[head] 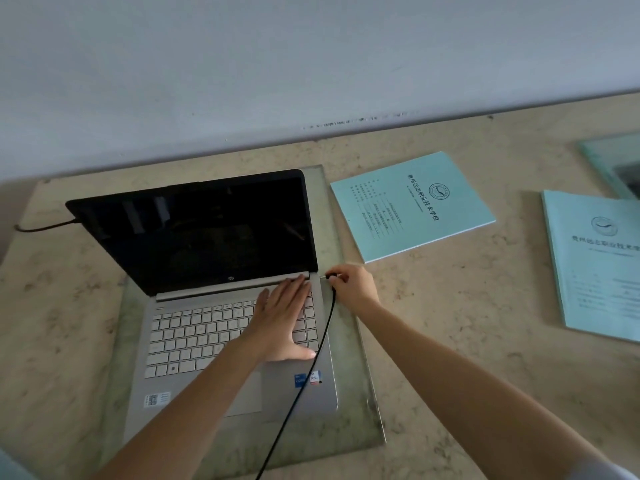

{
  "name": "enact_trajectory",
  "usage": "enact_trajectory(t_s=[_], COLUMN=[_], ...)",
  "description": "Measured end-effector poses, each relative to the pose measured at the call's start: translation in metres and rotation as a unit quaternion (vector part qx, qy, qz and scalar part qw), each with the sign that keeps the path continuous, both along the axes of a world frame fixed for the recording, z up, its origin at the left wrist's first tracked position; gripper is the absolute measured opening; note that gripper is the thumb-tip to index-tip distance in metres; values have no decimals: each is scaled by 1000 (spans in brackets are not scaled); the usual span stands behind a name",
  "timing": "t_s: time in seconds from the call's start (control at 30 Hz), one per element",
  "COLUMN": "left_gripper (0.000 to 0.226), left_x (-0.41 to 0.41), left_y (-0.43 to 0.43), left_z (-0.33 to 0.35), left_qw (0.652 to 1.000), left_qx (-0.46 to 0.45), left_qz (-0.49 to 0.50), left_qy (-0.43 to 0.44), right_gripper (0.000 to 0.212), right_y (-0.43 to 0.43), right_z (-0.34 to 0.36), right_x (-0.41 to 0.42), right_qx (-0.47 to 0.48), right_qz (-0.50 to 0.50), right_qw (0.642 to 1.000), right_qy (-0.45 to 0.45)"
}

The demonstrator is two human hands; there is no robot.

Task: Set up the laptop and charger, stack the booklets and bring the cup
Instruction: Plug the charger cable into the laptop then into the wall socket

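A silver laptop (194,327) stands open with a dark screen on a glass plate (349,382). My left hand (282,320) lies flat with straight fingers on the right side of the keyboard. My right hand (353,284) pinches the black charger plug (329,274) right at the laptop's right edge near the hinge. The black charger cable (304,375) runs from the plug down across the laptop's right corner to the bottom of the view. One light blue booklet (412,206) lies right of the laptop. A second light blue booklet (595,268) lies at the far right. No cup is in view.
The beige stone table (460,306) meets a pale wall (311,64) at the back. Another black cable (45,226) comes out behind the screen's left side. A glass sheet (613,161) lies at the far right edge behind the second booklet.
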State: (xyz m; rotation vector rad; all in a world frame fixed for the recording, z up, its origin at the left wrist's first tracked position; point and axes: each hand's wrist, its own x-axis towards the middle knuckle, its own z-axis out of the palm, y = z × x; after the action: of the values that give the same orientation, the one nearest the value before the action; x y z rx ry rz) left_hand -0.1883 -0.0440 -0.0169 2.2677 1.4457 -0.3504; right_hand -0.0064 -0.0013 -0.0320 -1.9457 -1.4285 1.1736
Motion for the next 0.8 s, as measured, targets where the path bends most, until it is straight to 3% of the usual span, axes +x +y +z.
enact_trajectory(t_s=[0.47, 0.8], left_gripper=[126, 126], left_x=[3, 2], left_y=[-1, -1], left_z=[2, 0], left_qw=[1000, 1000], left_qx=[-1, -8], left_qz=[6, 15], left_qy=[-6, -26], right_gripper=[23, 23], right_y=[-6, -14], right_z=[2, 2], right_x=[0, -4], right_qx=[0, 49], right_qz=[29, 26], right_qw=[999, 996], right_qy=[-20, -66])
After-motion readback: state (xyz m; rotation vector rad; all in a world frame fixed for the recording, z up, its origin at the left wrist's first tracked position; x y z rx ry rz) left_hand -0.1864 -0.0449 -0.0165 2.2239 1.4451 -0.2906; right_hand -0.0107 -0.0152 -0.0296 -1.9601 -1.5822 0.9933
